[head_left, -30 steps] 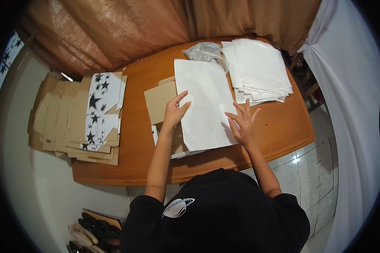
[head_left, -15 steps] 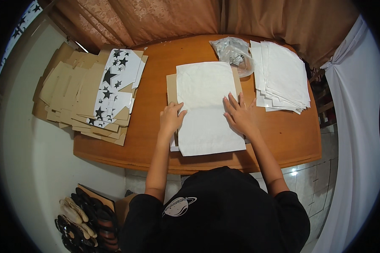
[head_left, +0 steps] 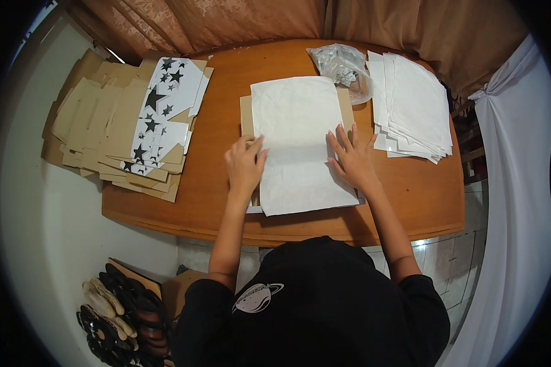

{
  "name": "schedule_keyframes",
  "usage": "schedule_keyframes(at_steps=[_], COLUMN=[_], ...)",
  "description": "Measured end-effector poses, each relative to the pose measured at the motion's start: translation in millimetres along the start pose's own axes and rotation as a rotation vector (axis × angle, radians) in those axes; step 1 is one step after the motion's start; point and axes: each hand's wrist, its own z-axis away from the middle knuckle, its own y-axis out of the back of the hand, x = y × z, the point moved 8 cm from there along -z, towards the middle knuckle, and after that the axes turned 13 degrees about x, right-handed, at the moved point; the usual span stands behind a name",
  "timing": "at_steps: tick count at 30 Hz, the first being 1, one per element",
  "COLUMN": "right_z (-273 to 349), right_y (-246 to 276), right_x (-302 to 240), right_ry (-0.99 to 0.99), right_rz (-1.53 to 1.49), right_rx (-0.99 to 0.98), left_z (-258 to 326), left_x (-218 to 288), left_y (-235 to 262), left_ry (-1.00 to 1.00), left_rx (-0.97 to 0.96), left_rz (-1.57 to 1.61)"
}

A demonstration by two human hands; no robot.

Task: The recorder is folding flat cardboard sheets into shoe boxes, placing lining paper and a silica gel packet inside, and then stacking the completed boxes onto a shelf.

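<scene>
Wooden table (head_left: 217,131) by brown curtains (head_left: 245,21); left grip (head_left: 245,164) and right grip (head_left: 355,162) spread at a white sheet (head_left: 297,131)

The white sheet (head_left: 297,113) now lies straighter over the cardboard box (head_left: 246,116).

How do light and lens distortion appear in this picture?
Head view: white curtain bowed along the black fisheye rim; same view: small bright glare on the floor tiles; same view: soft shadow on the wooden table, below the white sheet.
</scene>
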Motion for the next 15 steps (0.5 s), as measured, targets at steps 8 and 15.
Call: schedule_keyframes(at_steps=[8, 15], right_z=[15, 34], right_y=[8, -38], right_x=[-44, -43], right_ry=[0.193, 0.290], right_rz=[-0.244, -0.298], right_rx=[-0.131, -0.332], left_z=[55, 90], left_x=[61, 49], left_y=[-52, -76], left_ry=[-0.641, -0.845], left_rx=[-0.562, -0.564], left_rz=[0.176, 0.124])
